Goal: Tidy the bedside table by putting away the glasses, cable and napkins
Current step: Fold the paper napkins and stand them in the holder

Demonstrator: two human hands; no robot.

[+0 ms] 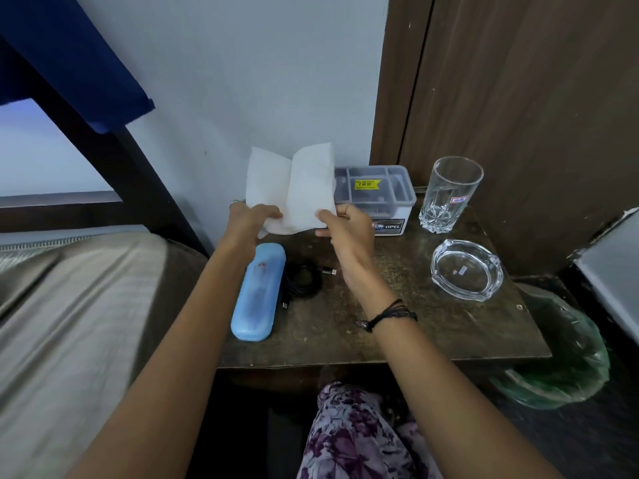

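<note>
Hands, left hand point(250, 216) and right hand point(340, 223), pinch the white paper napkin's point(294, 188) lower edge; it stands upright, creased vertically, above the dark wooden bedside table point(397, 305).

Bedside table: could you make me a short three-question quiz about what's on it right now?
1. True or false: both hands grip the white napkin.
2. The black cable lies beside: A) the blue glasses case, B) the glass ashtray, C) the drinking glass.
3. What colour is the price sticker on the plastic box?

Key: 1 true (left hand, right hand); 2 A; 3 yellow.
</note>
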